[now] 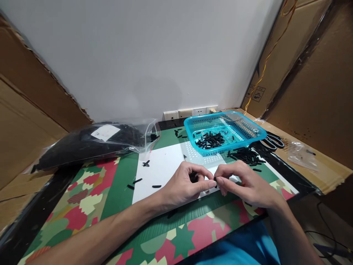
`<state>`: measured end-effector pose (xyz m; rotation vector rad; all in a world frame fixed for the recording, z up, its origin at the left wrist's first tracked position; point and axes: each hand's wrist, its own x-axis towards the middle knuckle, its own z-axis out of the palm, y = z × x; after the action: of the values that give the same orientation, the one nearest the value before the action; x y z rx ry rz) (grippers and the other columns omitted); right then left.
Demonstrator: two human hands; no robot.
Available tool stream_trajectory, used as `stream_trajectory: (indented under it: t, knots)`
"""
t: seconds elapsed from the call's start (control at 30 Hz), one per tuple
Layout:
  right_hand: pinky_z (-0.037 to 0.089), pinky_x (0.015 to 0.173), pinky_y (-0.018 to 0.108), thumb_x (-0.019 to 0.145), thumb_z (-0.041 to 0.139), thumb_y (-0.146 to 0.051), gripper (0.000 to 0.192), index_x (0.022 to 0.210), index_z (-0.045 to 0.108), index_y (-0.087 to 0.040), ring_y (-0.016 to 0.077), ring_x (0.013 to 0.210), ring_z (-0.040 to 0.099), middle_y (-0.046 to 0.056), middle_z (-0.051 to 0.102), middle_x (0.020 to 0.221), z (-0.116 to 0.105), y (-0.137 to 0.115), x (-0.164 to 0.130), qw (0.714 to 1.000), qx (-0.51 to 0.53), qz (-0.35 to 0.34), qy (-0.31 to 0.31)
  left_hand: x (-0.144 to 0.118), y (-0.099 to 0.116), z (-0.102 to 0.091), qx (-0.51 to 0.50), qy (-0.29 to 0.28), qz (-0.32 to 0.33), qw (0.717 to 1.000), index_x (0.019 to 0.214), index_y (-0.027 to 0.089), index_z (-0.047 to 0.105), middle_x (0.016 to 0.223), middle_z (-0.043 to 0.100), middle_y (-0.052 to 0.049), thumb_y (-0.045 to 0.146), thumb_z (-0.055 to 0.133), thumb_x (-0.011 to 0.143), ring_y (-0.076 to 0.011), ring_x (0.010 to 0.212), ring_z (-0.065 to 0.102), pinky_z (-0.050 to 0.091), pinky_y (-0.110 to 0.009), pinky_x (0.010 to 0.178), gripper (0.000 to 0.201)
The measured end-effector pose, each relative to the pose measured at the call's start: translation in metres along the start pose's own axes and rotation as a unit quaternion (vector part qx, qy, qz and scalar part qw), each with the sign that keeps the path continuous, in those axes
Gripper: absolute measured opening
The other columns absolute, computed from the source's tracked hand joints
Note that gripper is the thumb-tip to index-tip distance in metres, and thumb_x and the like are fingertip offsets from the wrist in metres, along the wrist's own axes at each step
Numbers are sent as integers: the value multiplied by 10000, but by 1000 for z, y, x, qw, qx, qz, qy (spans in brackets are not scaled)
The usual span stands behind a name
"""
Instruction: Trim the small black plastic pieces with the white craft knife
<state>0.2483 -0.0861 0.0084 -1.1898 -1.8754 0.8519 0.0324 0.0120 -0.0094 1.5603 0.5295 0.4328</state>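
Beyond the patterned table (82, 206), a blue basket (249, 127) holds black pieces (210, 140) while both hands (215, 182) pinch one small piece (214, 179).

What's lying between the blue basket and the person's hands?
In the head view, white sheet and a heap of small black pieces lie between blue basket and both hands.

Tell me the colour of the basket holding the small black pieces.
Turquoise blue basket, seen in the head view.
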Motion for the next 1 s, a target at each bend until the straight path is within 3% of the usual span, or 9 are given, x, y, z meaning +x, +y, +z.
stream_trajectory:
  t: [0.17,0.33,0.5,0.73,0.83,1.0]
  knots:
    - [390,614,237,998,601,-257,250,771,685,-193,115,585,521,-40,600,620,-3,1,-4,998,6,23,-61,-3,8,3,52,-49,1,997,902,120,847,516,551,53,326,898,827,-69,480,457,324,-220,506,225]
    - [309,544,232,778,612,-132,133,659,611,-191,93,538,400,-69,456,566,3,2,-2,999,-18,22,-26,-4,11,5,71,-49,-2,996,884,114,849,527,550,44,350,890,824,-74,503,440,312,-221,509,246]
    - [309,546,238,777,597,-112,162,637,596,-193,95,552,380,-67,427,573,5,1,1,1000,-10,8,10,-1,8,3,35,-30,-8,999,924,121,845,500,556,46,393,884,844,-76,447,474,333,-217,485,286]
    - [490,614,252,983,681,-169,128,868,733,-193,131,621,613,-2,705,725,5,1,1,991,34,-59,114,0,5,4,-175,-17,-46,983,886,139,809,499,485,88,361,945,795,-39,393,377,295,-180,394,275]
    - [550,667,289,993,733,-176,86,915,759,-201,168,716,686,38,758,829,5,3,1,982,40,-111,149,-1,6,3,-219,-27,-62,973,891,128,807,511,485,90,335,958,783,-27,388,340,281,-172,373,278]
    - [584,730,336,985,775,-146,78,944,796,-209,203,796,739,54,796,866,5,6,2,976,39,-157,147,0,10,1,-233,-61,-79,967,870,111,802,495,474,84,346,943,809,-31,394,336,325,-170,378,280]
